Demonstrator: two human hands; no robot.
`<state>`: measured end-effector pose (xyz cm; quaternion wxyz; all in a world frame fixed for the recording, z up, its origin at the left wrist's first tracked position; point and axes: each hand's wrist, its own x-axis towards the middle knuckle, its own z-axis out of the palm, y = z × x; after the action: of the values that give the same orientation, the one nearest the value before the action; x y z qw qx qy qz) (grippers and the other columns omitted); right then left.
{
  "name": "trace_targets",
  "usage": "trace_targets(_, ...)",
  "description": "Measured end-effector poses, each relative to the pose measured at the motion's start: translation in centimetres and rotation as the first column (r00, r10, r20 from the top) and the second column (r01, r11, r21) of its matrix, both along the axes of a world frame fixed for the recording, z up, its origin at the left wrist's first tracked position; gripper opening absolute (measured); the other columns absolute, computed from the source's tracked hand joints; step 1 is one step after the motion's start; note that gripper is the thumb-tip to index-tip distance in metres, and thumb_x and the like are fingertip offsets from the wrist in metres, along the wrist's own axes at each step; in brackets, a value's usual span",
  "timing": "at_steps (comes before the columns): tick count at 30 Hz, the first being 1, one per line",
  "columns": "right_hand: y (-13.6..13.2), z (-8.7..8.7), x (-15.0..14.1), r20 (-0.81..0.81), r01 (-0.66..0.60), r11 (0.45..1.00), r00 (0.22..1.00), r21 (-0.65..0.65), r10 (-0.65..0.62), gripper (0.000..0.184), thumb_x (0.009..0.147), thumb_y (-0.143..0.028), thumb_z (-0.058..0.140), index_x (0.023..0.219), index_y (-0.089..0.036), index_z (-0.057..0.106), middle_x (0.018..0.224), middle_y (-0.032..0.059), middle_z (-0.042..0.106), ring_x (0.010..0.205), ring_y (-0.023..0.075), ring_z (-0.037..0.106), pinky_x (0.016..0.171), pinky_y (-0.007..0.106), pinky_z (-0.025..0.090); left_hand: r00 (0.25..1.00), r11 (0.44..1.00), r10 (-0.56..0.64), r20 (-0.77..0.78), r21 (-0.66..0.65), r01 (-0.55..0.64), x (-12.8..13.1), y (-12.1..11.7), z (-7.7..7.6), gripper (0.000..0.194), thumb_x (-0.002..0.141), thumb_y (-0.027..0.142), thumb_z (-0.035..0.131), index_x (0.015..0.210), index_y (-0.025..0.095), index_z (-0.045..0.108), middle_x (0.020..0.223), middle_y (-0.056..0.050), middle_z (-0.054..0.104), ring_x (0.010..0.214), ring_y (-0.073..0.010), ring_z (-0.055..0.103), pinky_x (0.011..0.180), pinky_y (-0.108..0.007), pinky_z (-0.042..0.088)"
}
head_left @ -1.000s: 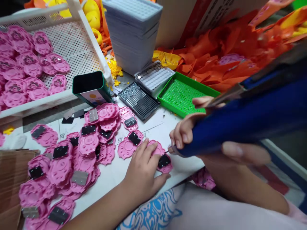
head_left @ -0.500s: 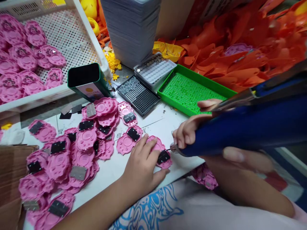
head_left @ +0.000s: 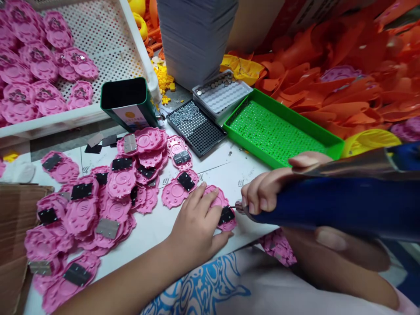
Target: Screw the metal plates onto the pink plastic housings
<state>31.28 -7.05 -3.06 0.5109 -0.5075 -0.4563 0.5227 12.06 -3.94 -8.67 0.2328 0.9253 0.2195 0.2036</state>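
My left hand (head_left: pixel 198 218) lies with outstretched fingers on a pink plastic part (head_left: pixel 216 197), pressing it to the table; it partly hides the part. On that part sits a black plate (head_left: pixel 226 215) with small screws. My right hand (head_left: pixel 275 188) is wrapped round a blue power screwdriver (head_left: pixel 324 205), held nearly level. Its thin bit reaches the upper right edge of the black plate; whether it touches a screw I cannot tell. Just left of my fingers lies another pink part (head_left: pixel 176 194) with a black plate.
Pink parts (head_left: pixel 118 183) with black or grey plates are heaped at left. Behind stand a dark green tin (head_left: pixel 126 105), a black screw tray (head_left: pixel 200 131), a green tray (head_left: pixel 285 135) and a tall grey stack (head_left: pixel 193 43). A white crate (head_left: pixel 111 43) holds pink parts; orange pieces (head_left: pixel 328 78) fill the back right.
The screwdriver has come slightly lower and more level, its bit still at the black plate. My left hand keeps its place on the pink part. The view has shifted a little.
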Motion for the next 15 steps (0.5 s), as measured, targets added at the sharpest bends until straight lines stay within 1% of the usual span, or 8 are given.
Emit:
trace_targets(3,0.8,0.9,1.2,-0.025,-0.165,0.986,0.986,0.013,0.166,0.054,0.091,-0.061,0.039,0.059,-0.024,0.063,0.054,0.0012,0.067,0.055,0.0158,0.066,0.06,0.034,0.056,1.0,1.0,0.001,-0.009,-0.001,-0.001,0.1,-0.1,-0.1,0.041,0.072,0.037,0.076,0.1,0.008,0.066,0.12,-0.019,0.064,0.118,-0.0428,0.053,0.094,-0.058,0.052)
trace_targets(6,1.6,1.1,2.8,-0.014,-0.358,0.933,0.933,0.026,0.359,0.052,0.093,-0.057,0.038,0.066,-0.024,0.067,0.063,0.0022,0.071,0.063,0.0162,0.07,0.067,0.035,0.058,1.0,1.0,0.005,-0.023,-0.007,-0.005,0.1,-0.2,-0.1,0.039,0.073,0.037,0.075,0.098,0.008,0.066,0.12,-0.019,0.064,0.117,-0.0424,0.054,0.093,-0.057,0.052)
trace_targets(8,1.8,0.8,3.5,0.008,-0.437,0.897,0.899,0.067,0.437,0.044,0.092,-0.054,0.044,0.072,-0.023,0.069,0.068,0.0026,0.073,0.068,0.0165,0.071,0.071,0.034,0.058,1.0,1.0,0.012,-0.021,-0.009,-0.012,0.2,-0.2,-0.1,0.037,0.075,0.037,0.074,0.097,0.008,0.067,0.119,-0.019,0.064,0.117,-0.0415,0.054,0.096,-0.057,0.051)
trace_targets(10,1.6,0.3,3.5,0.042,-0.467,0.875,0.884,0.131,0.466,0.033,0.086,-0.053,0.056,0.078,-0.023,0.069,0.071,0.0023,0.072,0.069,0.0174,0.071,0.071,0.034,0.058,1.0,1.0,0.013,-0.021,-0.01,-0.013,0.2,-0.2,-0.1,0.038,0.075,0.039,0.075,0.097,0.008,0.067,0.119,-0.019,0.064,0.117,-0.041,0.054,0.097,-0.056,0.05)
trace_targets(12,0.9,-0.3,2.7,0.054,-0.424,0.878,0.904,0.22,0.423,0.031,0.078,-0.055,0.066,0.082,-0.024,0.068,0.069,0.0015,0.07,0.066,0.018,0.07,0.067,0.033,0.057,1.0,1.0,0.001,-0.025,-0.005,-0.001,0.1,-0.1,-0.2,0.043,0.074,0.044,0.076,0.096,0.009,0.066,0.118,-0.019,0.064,0.117,-0.0409,0.054,0.096,-0.057,0.051)
trace_targets(13,0.5,-0.6,2.0,0.038,-0.349,0.899,0.935,0.264,0.352,0.033,0.076,-0.055,0.068,0.086,-0.024,0.067,0.068,0.0011,0.069,0.064,0.018,0.069,0.066,0.033,0.057,1.0,1.0,-0.009,-0.027,-0.002,0.009,0.1,0.0,-0.3,0.045,0.073,0.046,0.076,0.097,0.009,0.065,0.118,-0.019,0.064,0.116,-0.0408,0.054,0.095,-0.057,0.051)
trace_targets(14,0.0,-0.8,1.3,0.002,-0.241,0.921,0.967,0.307,0.253,0.035,0.074,-0.056,0.069,0.091,-0.025,0.066,0.067,0.0008,0.067,0.062,0.0176,0.066,0.064,0.033,0.056,0.999,1.0,-0.018,-0.029,0.001,0.019,0.1,0.0,-0.3,0.047,0.073,0.048,0.076,0.097,0.009,0.065,0.118,-0.019,0.064,0.116,-0.0405,0.054,0.095,-0.057,0.051)
trace_targets(15,-0.4,-1.0,0.6,-0.053,-0.061,0.947,0.995,0.314,0.082,0.038,0.075,-0.054,0.069,0.101,-0.027,0.064,0.069,0.0011,0.065,0.062,0.0177,0.064,0.064,0.034,0.055,0.999,1.0,-0.026,-0.029,0.005,0.026,0.0,0.1,-0.4,0.047,0.073,0.049,0.076,0.097,0.009,0.065,0.119,-0.019,0.064,0.116,-0.0404,0.054,0.095,-0.057,0.05)
